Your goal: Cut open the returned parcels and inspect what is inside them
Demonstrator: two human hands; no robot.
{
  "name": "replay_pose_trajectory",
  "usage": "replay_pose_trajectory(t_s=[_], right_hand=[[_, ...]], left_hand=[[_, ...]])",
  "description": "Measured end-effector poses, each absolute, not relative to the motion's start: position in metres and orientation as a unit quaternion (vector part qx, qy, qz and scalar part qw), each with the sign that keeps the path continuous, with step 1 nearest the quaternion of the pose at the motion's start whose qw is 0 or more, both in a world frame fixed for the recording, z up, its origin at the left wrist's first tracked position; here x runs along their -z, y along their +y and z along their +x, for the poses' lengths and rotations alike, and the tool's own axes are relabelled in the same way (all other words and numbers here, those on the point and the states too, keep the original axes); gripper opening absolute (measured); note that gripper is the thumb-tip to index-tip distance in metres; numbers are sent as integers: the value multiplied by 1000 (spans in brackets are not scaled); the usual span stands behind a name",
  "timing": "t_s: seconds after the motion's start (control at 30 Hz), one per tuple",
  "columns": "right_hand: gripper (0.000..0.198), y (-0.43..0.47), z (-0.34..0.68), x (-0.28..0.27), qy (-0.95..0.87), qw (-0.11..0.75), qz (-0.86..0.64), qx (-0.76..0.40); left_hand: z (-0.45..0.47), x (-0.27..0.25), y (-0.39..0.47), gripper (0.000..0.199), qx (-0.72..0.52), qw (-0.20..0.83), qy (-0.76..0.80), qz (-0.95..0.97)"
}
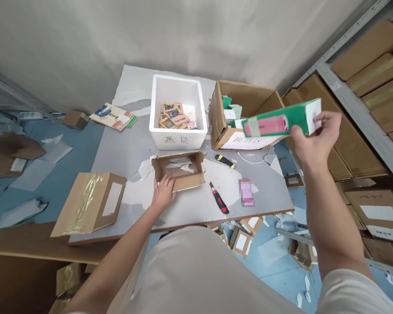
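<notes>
My right hand [316, 139] grips one end of a long green box [297, 115] with a pink picture on it, tilted above the front of a large open carton [218, 124]. Other green-and-white boxes [230, 114] stand inside that carton. On the table, my left hand [164, 191] holds the near wall of a small open cardboard box [190, 183], fingers hooked over its edge. White paper scraps lie in this box. Close by are a yellow-and-black utility knife [225, 161] and a red-and-black one [220, 199].
A white foam bin [178, 138] holds several small packets. A taped carton [81, 203] sits at the table's left corner, flat booklets [113, 117] behind it. A pink item [246, 192] lies front right. Shelves of cartons [378, 83] flank the right; paper litters the floor.
</notes>
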State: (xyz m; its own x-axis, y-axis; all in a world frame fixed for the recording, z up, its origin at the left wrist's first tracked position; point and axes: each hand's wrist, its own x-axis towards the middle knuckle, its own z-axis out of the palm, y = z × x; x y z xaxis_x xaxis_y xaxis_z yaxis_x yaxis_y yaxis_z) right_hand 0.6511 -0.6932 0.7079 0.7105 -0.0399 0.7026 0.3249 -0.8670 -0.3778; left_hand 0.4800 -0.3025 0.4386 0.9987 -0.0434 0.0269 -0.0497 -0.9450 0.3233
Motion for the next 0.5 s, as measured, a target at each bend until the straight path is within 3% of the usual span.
replay_pose_trajectory(t_s=[0.1,0.23,0.37,0.5], right_hand=[[36,-701,750,-711,44,175,-913,367],[44,-691,851,-657,162,207,-929,261],[44,-682,890,-587,179,201,-945,187],[43,-681,898,-555,181,152,-967,92]], left_hand=[[481,-430,-299,51,-27,168,-24,985],[478,-422,-293,50,-54,176,-16,983],[472,-423,-291,46,-75,182,-1,980],[466,-425,-290,44,-102,187,0,977]])
